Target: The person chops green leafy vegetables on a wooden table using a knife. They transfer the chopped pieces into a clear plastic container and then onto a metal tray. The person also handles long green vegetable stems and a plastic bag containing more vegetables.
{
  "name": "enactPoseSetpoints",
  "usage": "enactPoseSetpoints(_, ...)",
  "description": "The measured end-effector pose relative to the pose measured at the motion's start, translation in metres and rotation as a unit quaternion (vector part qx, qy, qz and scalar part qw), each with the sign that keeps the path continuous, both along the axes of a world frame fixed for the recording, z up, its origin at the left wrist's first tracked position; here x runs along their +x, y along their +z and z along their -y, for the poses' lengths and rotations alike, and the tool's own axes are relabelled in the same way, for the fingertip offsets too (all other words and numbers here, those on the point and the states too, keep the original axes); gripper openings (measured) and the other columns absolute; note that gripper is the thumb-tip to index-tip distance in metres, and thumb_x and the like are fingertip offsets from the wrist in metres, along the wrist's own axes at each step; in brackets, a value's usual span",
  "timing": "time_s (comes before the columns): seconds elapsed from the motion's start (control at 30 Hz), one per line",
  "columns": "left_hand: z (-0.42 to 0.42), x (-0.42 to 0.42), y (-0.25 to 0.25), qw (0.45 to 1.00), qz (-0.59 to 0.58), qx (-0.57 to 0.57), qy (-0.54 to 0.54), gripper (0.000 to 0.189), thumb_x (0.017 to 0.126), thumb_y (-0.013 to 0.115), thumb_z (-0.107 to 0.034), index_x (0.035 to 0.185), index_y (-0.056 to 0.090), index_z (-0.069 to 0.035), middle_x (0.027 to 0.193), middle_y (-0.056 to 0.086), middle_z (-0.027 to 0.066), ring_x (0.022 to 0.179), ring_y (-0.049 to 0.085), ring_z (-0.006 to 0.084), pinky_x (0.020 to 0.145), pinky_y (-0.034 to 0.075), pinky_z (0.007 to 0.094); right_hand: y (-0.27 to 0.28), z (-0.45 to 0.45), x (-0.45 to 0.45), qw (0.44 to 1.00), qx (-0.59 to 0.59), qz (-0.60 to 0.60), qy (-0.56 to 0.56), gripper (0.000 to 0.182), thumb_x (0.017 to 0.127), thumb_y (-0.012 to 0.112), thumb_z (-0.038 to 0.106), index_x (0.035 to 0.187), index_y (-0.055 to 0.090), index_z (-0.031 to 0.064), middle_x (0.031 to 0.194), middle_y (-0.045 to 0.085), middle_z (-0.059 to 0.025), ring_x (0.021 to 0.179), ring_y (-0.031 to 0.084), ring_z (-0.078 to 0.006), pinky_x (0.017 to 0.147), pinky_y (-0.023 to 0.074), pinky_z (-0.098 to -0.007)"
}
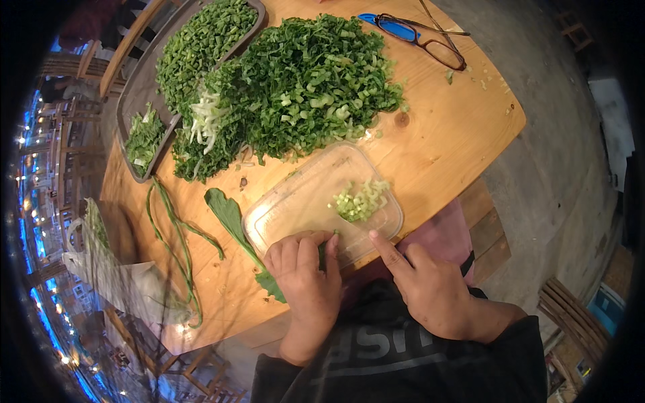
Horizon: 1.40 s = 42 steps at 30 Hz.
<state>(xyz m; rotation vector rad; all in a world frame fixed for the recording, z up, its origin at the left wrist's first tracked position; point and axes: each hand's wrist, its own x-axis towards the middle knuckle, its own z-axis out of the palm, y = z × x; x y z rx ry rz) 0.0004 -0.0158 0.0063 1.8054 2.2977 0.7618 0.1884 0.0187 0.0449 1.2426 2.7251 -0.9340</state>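
My left hand rests on the near left part of a clear plastic container lid. Its fingertips pinch a green leafy piece, mostly hidden by the hand. My right hand is at the lid's near right edge, index finger stretched forward along what looks like a thin knife blade; the handle is covered by the palm. Just beyond the blade lies a small heap of chopped pale green stems on the lid. A whole leaf with its stalk lies left of the lid.
A big pile of chopped leafy greens lies beyond the lid. Cut green beans fill part of a grey tray. Long beans and a plastic bag are at left. Eyeglasses overlap a blue object at far right.
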Motion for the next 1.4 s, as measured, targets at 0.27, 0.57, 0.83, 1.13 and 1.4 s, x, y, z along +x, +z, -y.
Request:
enactPoseSetpoints(0.27, -0.007, 0.001, -0.001, 1.000, 0.020, -0.016, 0.005, 0.013, 0.080, 0.079, -0.013, 0.088, 0.069, -0.011, 0.087, 0.063, 0.0063, 0.086, 0.058, 0.0282, 0.086, 0.039, 0.0409, -0.006, -0.007, 0.009, 0.995, -0.037, -0.087, -0.029, 0.070, 0.088, 0.065, 0.008, 0.154, 0.041, 0.0064, 0.081, 0.049, -0.0096, 0.066, 0.059, -0.0242, 0.058, 0.0531, -0.0354)
enactPoseSetpoints(0.57, -0.006, 0.000, 0.006, 0.999, -0.018, -0.016, -0.030, 0.013, 0.079, 0.078, -0.010, 0.089, 0.070, -0.012, 0.086, 0.063, 0.0041, 0.084, 0.059, 0.0264, 0.084, 0.039, 0.0400, -0.007, -0.010, 0.012, 0.985, -0.024, -0.160, -0.057, 0.073, 0.081, 0.070, 0.001, 0.150, 0.047, 0.0056, 0.079, 0.045, -0.0071, 0.062, 0.054, -0.0219, 0.058, 0.0506, -0.0341)
enactPoseSetpoints(0.83, -0.003, 0.000, 0.009, 0.996, 0.073, -0.058, 0.013, 0.015, 0.078, 0.080, -0.008, 0.088, 0.070, -0.012, 0.083, 0.062, 0.0057, 0.084, 0.059, 0.0273, 0.082, 0.040, 0.0379, -0.007, -0.011, 0.014, 0.986, -0.022, -0.159, -0.053, 0.074, 0.080, 0.070, 0.000, 0.150, 0.047, 0.0049, 0.077, 0.044, -0.0065, 0.062, 0.053, -0.0206, 0.058, 0.0499, -0.0335)
enactPoseSetpoints(1.13, -0.002, 0.001, 0.003, 0.994, 0.095, -0.048, 0.021, 0.017, 0.076, 0.081, -0.006, 0.088, 0.071, -0.012, 0.082, 0.062, 0.0052, 0.083, 0.058, 0.0259, 0.082, 0.040, 0.0365, -0.007, -0.011, 0.015, 0.990, -0.030, -0.138, -0.019, 0.073, 0.080, 0.072, 0.004, 0.149, 0.049, 0.0049, 0.075, 0.043, -0.0053, 0.060, 0.051, -0.0191, 0.055, 0.0483, -0.0324)
enactPoseSetpoints(1.4, -0.002, 0.001, 0.004, 0.994, 0.098, -0.040, 0.022, 0.017, 0.076, 0.081, -0.006, 0.087, 0.070, -0.011, 0.081, 0.062, 0.0051, 0.082, 0.058, 0.0256, 0.083, 0.040, 0.0363, -0.008, -0.008, 0.011, 0.993, -0.028, -0.113, -0.001, 0.068, 0.083, 0.068, 0.006, 0.149, 0.049, 0.0050, 0.075, 0.043, -0.0061, 0.060, 0.053, -0.0192, 0.052, 0.0491, -0.0327)
